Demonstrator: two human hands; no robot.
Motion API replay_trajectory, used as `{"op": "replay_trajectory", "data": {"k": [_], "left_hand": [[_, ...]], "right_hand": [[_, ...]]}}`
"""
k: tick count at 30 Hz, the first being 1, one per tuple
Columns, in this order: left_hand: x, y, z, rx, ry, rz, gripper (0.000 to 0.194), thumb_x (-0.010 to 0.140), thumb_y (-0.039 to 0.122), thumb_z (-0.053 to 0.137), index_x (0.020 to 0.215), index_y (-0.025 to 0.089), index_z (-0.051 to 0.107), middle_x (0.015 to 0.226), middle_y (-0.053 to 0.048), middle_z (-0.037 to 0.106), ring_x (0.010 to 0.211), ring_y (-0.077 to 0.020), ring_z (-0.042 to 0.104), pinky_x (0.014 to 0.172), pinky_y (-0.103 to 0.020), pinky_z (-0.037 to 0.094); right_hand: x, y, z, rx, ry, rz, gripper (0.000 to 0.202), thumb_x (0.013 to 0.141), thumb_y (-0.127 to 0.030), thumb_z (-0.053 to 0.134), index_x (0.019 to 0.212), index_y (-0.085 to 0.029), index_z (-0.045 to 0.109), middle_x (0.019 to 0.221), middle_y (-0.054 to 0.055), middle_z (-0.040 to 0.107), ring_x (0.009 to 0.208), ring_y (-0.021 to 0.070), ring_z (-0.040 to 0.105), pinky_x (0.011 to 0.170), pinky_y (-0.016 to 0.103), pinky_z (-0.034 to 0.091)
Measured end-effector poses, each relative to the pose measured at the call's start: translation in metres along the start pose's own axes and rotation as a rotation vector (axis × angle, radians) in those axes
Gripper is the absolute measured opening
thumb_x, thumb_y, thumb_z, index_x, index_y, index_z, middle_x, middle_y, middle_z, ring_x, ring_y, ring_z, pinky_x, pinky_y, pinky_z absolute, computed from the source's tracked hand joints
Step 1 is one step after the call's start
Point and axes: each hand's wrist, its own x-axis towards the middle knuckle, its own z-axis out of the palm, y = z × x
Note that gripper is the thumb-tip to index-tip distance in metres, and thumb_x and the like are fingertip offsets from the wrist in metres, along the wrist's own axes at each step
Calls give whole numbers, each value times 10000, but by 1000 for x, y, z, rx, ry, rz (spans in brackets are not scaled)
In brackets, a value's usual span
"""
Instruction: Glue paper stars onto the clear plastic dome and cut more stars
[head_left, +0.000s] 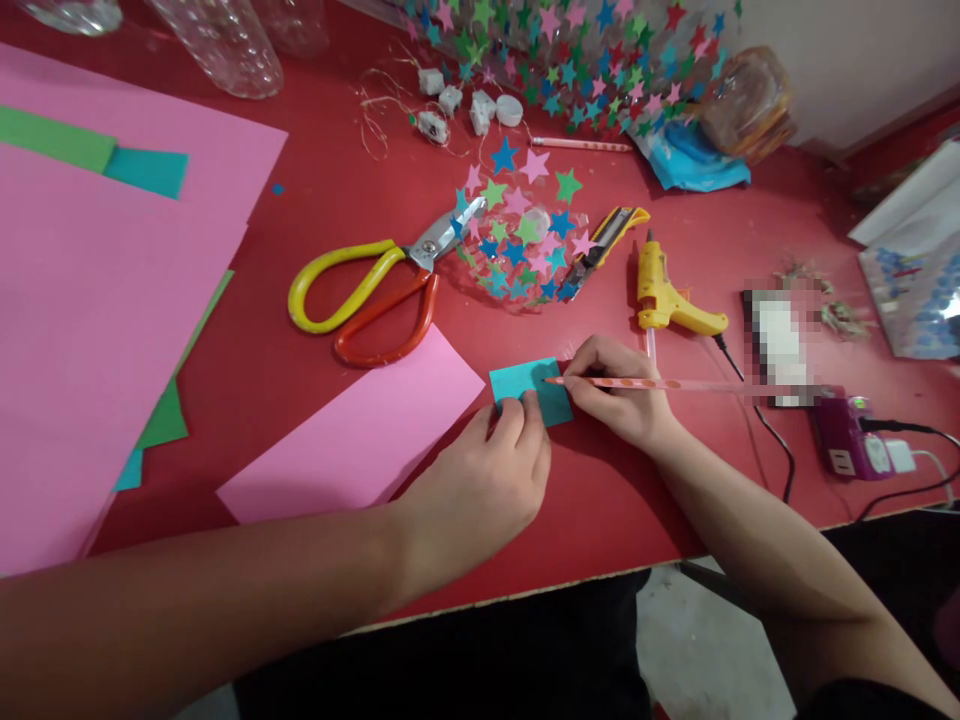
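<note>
A small teal piece of paper [517,378] lies on the red table in front of me. My left hand [491,470] has its fingers curled down on the paper's lower edge; whether anything small sits under them is hidden. My right hand [619,400] grips a pink pencil [671,384], its tip touching or just above the teal paper. To the left, a pink paper strip [352,435] reaches partly behind my left forearm. Beyond it rest scissors [427,248] with one yellow and one red handle. Their blades point at a clear plastic piece covered with coloured stars [525,240].
A utility knife [604,245] and a yellow glue gun [664,290] lie beyond my right hand. The gun's cord runs towards a purple power socket [847,440]. Large pink sheets [112,330] cover the left side. Clear bottles [217,45] and a second pencil [581,145] are farther back.
</note>
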Motion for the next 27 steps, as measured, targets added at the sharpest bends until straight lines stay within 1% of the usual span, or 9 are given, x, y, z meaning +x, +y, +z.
{"op": "replay_trajectory", "data": {"k": [6,12,20,27], "left_hand": [[-1,2,1,2,11,-8,395,876,31,398,1151,-31,675,1164,-265,690,915,-283,704,761,-356,570],[-1,2,2,18,17,-9,405,877,35,387,1152,-19,679,1160,-249,697,913,-276,703,760,-348,573],[0,1,0,1,-8,-4,409,869,22,390,1167,-40,663,1179,-280,678,926,-287,700,755,-357,564],[0,2,1,1,1,-6,408,869,18,390,1165,-43,663,1174,-284,677,918,-290,698,748,-361,563]], "right_hand": [[0,-1,0,-16,-17,0,109,744,-200,586,657,-213,523,571,-35,554,515,100,467,483,234,346],[-1,1,4,15,39,11,112,755,-181,580,661,-207,526,602,-32,562,525,94,473,480,232,354],[-1,2,7,14,90,45,118,773,-177,566,676,-211,509,610,-34,535,542,100,471,496,240,369],[0,3,8,24,84,49,124,764,-175,567,674,-216,493,605,-36,524,537,98,462,485,236,358]]}}
